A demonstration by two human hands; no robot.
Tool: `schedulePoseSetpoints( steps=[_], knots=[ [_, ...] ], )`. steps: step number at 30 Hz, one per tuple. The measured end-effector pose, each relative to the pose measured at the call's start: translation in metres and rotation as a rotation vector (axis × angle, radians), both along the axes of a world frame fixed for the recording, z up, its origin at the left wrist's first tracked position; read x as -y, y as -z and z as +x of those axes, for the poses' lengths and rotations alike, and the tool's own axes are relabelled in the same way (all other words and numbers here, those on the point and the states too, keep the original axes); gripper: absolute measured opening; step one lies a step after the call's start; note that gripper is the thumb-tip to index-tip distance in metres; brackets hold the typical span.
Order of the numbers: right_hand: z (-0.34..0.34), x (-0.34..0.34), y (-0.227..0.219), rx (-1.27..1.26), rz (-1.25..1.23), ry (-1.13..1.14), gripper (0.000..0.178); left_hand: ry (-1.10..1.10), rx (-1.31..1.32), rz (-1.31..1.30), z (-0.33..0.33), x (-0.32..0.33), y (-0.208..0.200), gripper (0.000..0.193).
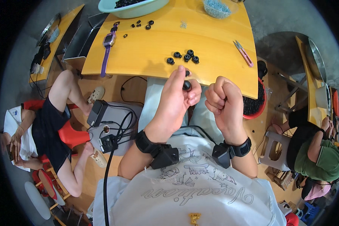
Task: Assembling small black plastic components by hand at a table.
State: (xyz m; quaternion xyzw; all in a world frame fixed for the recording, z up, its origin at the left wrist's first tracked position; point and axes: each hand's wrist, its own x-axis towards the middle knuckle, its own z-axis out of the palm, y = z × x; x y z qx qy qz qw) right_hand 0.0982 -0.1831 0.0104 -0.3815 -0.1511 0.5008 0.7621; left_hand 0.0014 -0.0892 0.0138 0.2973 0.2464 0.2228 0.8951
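Just off the table's front edge, my left hand [170, 102] is closed with a small round black part [187, 86] between its thumb and fingers. A second black piece [187, 73] shows by its fingertips; whether the hand touches it I cannot tell. To the right, my right hand [227, 101] is curled closed, and anything inside its fingers is hidden. The two hands are apart. Beyond them on the yellow table [147, 56] sits a loose group of several round black parts [187, 57], each with a small stub.
Pink-handled thread snips [245, 55] lie at the right, a purple watch [108, 47] at the left. Farther back stand a pale green basin [139, 12] and a clear bowl of bluish bits [217, 9]. A red tub [264, 103] of black pieces stands below right. People sit on both sides.
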Motion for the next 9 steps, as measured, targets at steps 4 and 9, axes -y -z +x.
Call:
schedulePoseSetpoints(
  steps=[4, 9],
  knots=[
    [-0.005, -0.008, 0.0, 0.566, -0.168, 0.196, 0.015, -0.014, -0.072, 0.073, 0.001, 0.004, -0.007, 0.018],
    [-0.017, -0.008, -0.005, 1.143, -0.399, 0.075, 0.02, -0.095, -0.095, 0.047, -0.001, 0.003, 0.002, 0.019]
  ],
)
